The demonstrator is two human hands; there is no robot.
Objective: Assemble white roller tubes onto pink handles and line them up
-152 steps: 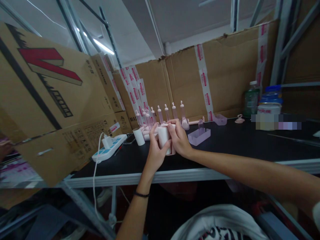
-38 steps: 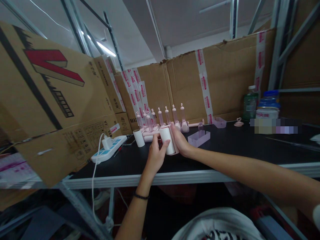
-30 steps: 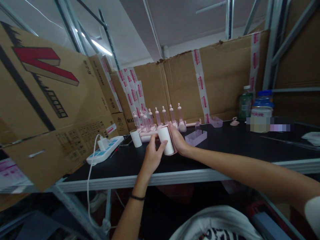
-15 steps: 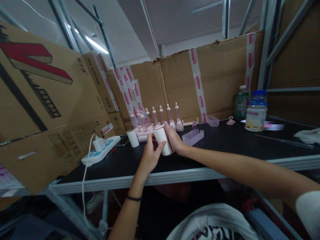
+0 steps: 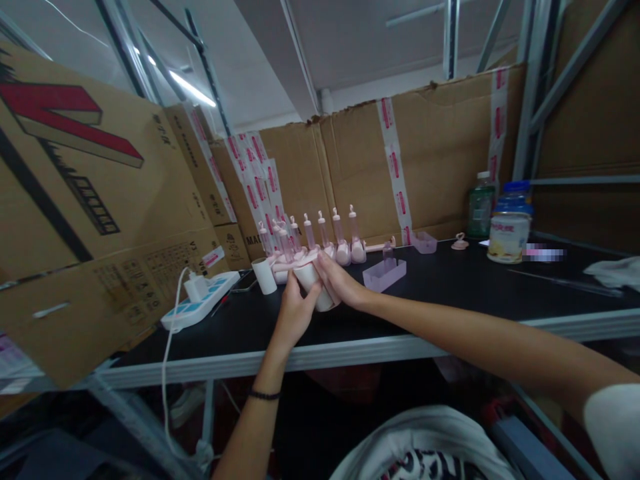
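Between my hands, above the black tabletop, is a white cylinder (image 5: 324, 301) with a pinkish rim, tilted with its top leaning left. My left hand (image 5: 296, 308) wraps its near left side, the thumb across its front. My right hand (image 5: 341, 280) presses along its right side, fingers reaching to the upper rim. Fingers cover much of the cylinder. Just left stands a second white cylinder (image 5: 264, 277), touched by neither hand. Behind my hands are several pink pieces with upright clear tubes (image 5: 339, 232) and hooked tops.
A translucent purple tray (image 5: 384, 275) lies right of my hands, with another small tray (image 5: 424, 243) behind it. Farther right are a pink ringed piece (image 5: 460, 241), a labelled jar (image 5: 509, 230) and a green bottle (image 5: 481, 207). A power strip (image 5: 203, 301) lies left; cardboard (image 5: 440, 153) walls the back.
The white cylinder has shifted slightly left and tilted further, and both hands have moved with it. My right fingers now cover more of its side and rim.
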